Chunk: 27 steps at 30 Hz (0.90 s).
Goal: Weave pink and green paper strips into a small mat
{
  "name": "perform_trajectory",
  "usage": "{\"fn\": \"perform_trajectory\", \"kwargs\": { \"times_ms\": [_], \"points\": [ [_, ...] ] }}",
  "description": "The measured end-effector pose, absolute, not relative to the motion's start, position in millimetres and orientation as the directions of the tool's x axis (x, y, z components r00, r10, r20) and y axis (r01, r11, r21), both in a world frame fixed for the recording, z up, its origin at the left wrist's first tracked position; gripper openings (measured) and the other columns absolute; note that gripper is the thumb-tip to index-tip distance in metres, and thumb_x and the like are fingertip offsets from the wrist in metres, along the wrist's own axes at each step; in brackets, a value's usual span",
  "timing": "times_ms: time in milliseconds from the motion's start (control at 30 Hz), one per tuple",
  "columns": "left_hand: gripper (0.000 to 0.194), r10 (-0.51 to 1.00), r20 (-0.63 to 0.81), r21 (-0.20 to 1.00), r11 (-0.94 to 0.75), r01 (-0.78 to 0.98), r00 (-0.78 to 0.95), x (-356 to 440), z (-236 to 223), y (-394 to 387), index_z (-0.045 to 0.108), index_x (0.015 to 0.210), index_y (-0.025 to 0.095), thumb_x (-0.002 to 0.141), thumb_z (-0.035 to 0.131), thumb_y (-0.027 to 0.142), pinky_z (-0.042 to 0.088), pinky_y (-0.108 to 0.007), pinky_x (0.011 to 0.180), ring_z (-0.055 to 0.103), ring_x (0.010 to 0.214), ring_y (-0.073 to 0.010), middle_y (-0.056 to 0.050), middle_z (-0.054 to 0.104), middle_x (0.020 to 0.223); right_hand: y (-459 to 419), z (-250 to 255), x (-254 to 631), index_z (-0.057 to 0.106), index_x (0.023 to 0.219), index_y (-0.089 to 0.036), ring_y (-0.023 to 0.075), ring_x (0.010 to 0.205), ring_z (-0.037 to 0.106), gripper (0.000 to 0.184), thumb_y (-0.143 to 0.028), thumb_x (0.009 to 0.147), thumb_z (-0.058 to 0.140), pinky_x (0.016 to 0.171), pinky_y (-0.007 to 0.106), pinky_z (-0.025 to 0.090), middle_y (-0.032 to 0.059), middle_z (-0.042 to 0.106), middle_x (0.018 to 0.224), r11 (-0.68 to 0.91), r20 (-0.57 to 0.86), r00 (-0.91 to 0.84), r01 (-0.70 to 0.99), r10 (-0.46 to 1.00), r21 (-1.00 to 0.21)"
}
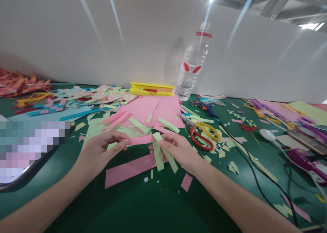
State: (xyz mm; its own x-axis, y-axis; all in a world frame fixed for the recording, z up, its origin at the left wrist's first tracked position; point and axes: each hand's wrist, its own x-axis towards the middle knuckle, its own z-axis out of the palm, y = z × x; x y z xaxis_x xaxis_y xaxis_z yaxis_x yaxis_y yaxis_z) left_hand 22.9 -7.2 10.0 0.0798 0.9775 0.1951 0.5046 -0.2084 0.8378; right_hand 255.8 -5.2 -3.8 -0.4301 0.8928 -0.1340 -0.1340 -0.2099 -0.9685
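Note:
My left hand (108, 145) pinches the left end of a pink paper strip (141, 140), held level above the table. At the strip's other end, my right hand (177, 149) is closed on light green paper strips (158, 157), which hang down in two tails where they cross the pink one. How the strips join is partly covered by my right fingers. Below them a wider pink paper strip (127, 170) lies on the green table. Just beyond my hands, loose green strips (139, 125) and pink strips (116, 119) rest on pink and green sheets.
Red-and-yellow scissors (204, 134) and a glue gun (204, 106) with a black cord lie to the right among paper scraps. A clear bottle (191, 69) leans at the back wall, beside a yellow paper roll (152, 89). Woven paper pieces (53, 106) are at left, a purple device (304, 161) far right.

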Motion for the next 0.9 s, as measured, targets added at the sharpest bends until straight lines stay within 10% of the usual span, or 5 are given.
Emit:
{"fn": "perform_trajectory", "kwargs": {
  "times_ms": [467, 900],
  "points": [
    [0.027, 0.96, 0.114, 0.835, -0.233, 0.499, 0.258, 20.2, 4.2, -6.5, 0.064, 0.079, 0.022, 0.077, 0.062, 0.049, 0.051, -0.026, 0.061, 0.065, 0.069, -0.019, -0.002, 0.069, 0.075, 0.0, -2.9, 256.6, 0.068, 0.081, -0.016, 0.0117, 0.059, 0.068, 0.026, -0.038, 0.07, 0.077, 0.062, 0.024, 0.054, 0.0011, 0.072, 0.069, -0.111, -0.064, -0.212, -0.221, 0.975, -0.969],
    [0.031, 0.938, 0.03, 0.87, -0.195, 0.453, 0.346, 38.9, 6.7, -27.1, 0.067, 0.089, 0.022, 0.083, 0.056, 0.05, 0.047, -0.026, 0.063, 0.06, 0.076, -0.0194, -0.002, 0.069, 0.082, -20.6, 5.7, 246.9, 0.065, 0.081, -0.016, 0.0051, 0.051, 0.053, 0.017, -0.032, 0.077, 0.069, 0.051, 0.017, 0.043, -0.0004, 0.068, 0.069, -0.098, -0.13, -0.492, 0.09, 0.861, -0.991]
  ]
}}
